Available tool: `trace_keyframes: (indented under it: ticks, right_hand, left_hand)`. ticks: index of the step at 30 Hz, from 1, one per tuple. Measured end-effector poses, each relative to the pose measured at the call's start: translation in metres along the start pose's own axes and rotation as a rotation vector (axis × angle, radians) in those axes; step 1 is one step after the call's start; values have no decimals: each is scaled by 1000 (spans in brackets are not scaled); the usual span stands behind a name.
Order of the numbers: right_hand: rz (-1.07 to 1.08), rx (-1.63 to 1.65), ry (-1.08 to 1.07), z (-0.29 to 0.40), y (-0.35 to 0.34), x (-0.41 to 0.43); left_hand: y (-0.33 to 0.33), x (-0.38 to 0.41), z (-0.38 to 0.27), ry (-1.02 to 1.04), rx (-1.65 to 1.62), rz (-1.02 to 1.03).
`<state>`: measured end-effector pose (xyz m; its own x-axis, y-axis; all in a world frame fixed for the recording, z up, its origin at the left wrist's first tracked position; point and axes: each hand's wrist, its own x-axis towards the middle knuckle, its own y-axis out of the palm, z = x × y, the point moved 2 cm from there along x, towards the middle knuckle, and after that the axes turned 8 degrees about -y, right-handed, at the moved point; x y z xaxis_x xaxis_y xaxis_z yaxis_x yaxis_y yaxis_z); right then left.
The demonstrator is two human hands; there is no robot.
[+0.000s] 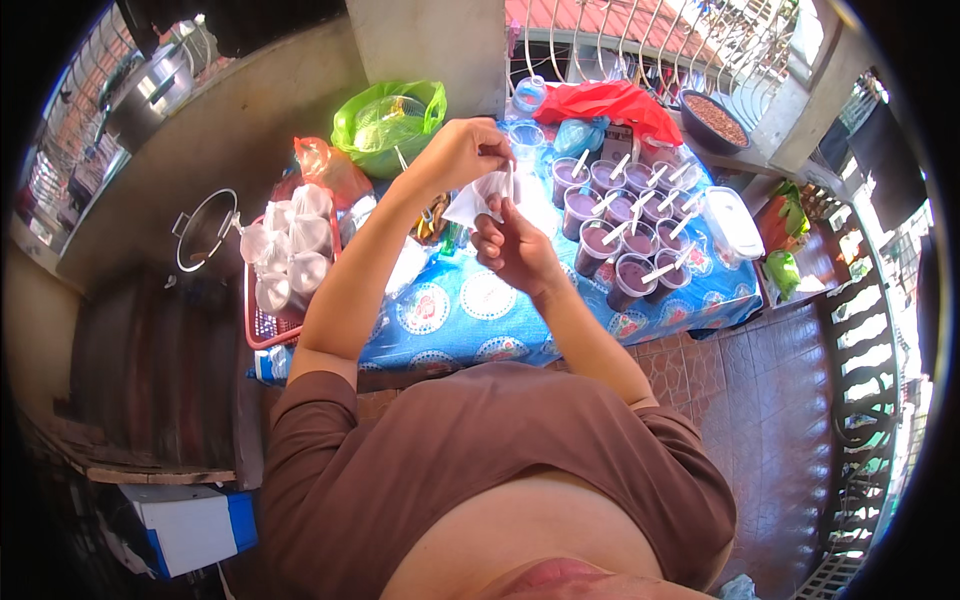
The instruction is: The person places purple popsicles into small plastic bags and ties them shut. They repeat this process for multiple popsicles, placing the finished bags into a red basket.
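My left hand (474,150) pinches the upper edge of a thin, whitish plastic bag (466,204) above the table. Below it, my right hand (517,244) has its thumb and fingers at the bag's lower right side. To the right of my hands stand several clear plastic cups (621,210) of purplish food or drink, most with a flat white stick or spoon handle leaning out. Beyond my left forearm, a red plastic basket (253,300) holds several cups wrapped in knotted clear bags (291,236).
A blue patterned tablecloth (491,296) covers the table. Green (427,97), orange (319,161) and red (607,105) plastic bags lie along the back. A white lidded container (735,223) sits at the right edge. A basin of brown grains (714,120) rests on the ledge.
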<state>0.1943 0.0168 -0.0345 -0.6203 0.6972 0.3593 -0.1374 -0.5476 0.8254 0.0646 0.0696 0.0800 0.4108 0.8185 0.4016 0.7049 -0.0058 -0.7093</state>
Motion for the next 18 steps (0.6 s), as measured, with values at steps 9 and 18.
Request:
trace_keyframes:
  ticks: [9,18]
  right_hand:
    - [219,-246,-672,-2,99,54]
    - [331,-1585,-1102,32,92,62]
  left_hand:
    - [-46,29,-101,169,-294,146]
    - [-89,-22,-123,329,-327,463]
